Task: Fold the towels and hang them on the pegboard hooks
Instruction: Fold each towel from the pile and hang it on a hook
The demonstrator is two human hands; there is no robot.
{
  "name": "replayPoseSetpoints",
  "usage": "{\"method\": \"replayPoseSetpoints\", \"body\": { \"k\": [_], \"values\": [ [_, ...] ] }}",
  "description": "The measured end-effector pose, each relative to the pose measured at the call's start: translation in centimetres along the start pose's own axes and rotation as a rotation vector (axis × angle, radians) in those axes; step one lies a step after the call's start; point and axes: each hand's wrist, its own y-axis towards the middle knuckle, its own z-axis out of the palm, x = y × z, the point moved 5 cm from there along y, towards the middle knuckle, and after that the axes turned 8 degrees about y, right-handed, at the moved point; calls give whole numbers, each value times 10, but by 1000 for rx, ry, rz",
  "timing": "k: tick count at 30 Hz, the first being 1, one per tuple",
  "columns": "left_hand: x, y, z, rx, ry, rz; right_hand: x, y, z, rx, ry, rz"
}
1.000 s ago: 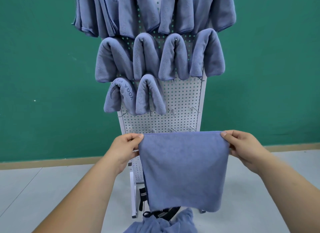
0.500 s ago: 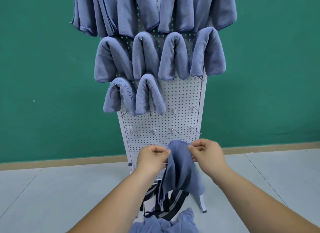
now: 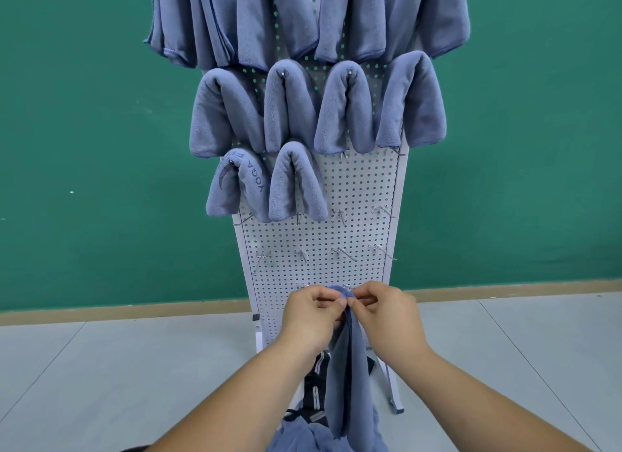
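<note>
Both hands meet low in front of the pegboard [image 3: 356, 189]. I see the left hand [image 3: 311, 317] and right hand [image 3: 387, 320] each pinching the blue towel [image 3: 348, 377] at its top edge, fingers curled; it hangs doubled between them, above heaped towels [image 3: 296, 438] nearest me

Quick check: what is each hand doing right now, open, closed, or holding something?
Left hand: closed, pinching the top of the towel.
Right hand: closed, pinching the same towel beside the left.
</note>
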Motion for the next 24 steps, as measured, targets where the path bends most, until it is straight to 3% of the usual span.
{"method": "replayPoseSetpoints", "body": {
  "k": [7, 13, 15, 19, 21, 24],
  "values": [
    [2, 4, 0, -23, 15, 26, 7, -8, 6, -16, -52, -110],
    [-12, 2, 0, 37, 85, 88, -2, -1, 0, -43, -35, -55],
    [-18, 8, -12, 17, 298, 188, -6, 5, -6, -47, -36, -32],
    [-16, 21, -37, -35, 999, 324, -9, 15, -19, -24, -24, -13],
    [-10, 23, -43, -4, 1140, 331, -10, 19, -27, -19, -19, -7],
    [-7, 24, -41, 68, 1155, 375, -13, 24, -41, -38, 10, 26]
  ]
}}
